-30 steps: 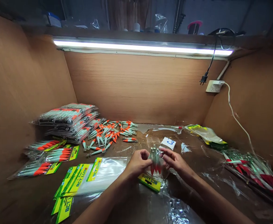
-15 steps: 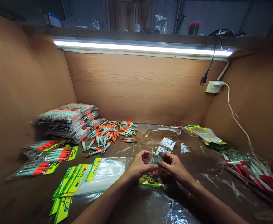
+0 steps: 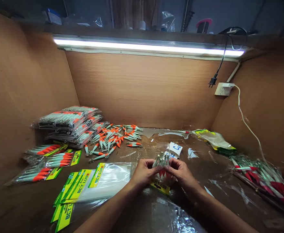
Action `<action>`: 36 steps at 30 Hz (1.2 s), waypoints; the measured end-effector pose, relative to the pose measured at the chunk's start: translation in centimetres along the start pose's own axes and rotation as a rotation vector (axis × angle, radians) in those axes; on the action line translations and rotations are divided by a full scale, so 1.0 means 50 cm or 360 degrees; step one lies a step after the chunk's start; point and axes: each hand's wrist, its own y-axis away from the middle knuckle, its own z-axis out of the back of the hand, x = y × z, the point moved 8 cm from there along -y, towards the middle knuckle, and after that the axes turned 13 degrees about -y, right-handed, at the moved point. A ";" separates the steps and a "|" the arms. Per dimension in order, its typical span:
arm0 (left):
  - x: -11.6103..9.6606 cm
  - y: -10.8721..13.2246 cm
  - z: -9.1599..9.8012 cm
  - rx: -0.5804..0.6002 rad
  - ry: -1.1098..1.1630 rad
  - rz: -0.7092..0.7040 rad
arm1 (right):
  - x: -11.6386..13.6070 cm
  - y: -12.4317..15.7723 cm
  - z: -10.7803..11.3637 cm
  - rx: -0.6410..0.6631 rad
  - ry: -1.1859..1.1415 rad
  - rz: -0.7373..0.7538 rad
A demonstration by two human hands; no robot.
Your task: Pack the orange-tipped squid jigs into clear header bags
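Head view, clock face centred on the held packet of lures [image 3: 162, 159]: the packet lies between the hands, directly at the thumbs. Left hand [image 3: 144, 171], at 8 o'clock, and right hand [image 3: 181, 172], at 4 o'clock, both grasp it, thumbs nearly meeting across it. Its yellow header [image 3: 164, 188] sits at 6 o'clock, print partly hidden. Flat bags [image 3: 107, 181] toward 8 to 9 o'clock read "BCT LURE". Filled packs [image 3: 62, 158] at 9 o'clock bear matching labels, upside down. White card [image 3: 174, 149], 1 to 2 o'clock: blue handwriting, "Cu" legible, remainder unclear.
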 end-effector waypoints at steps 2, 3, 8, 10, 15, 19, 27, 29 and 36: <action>0.003 -0.002 0.012 -0.0137 0.0004 0.0001 | -0.005 0.000 0.001 -0.0004 -0.0051 -0.0026; 0.002 -0.002 0.015 -0.0173 0.0001 -0.0010 | -0.007 0.000 0.001 -0.0004 -0.0063 -0.0037; -0.005 -0.002 0.007 -0.0038 0.0061 -0.0042 | -0.001 0.007 -0.015 0.0105 -0.0135 -0.0065; -0.002 -0.001 0.003 -0.0017 0.0159 -0.0011 | -0.003 0.010 -0.023 0.0176 -0.0205 -0.0082; -0.006 0.000 -0.007 0.0019 0.0187 -0.0042 | -0.010 0.007 -0.018 0.0186 -0.0171 -0.0058; 0.001 -0.004 0.001 -0.0002 0.0114 -0.0044 | 0.049 0.010 0.012 -0.0063 0.0260 0.0291; 0.020 -0.011 0.010 -0.0149 0.0048 -0.0074 | 0.130 0.030 -0.013 0.0110 0.1097 0.0716; 0.026 -0.012 0.018 -0.0220 0.0041 -0.0055 | 0.121 0.025 -0.011 0.0147 0.1110 0.0678; 0.026 -0.010 0.025 -0.0244 -0.0069 -0.0045 | 0.103 0.012 0.004 0.0220 0.1191 0.0542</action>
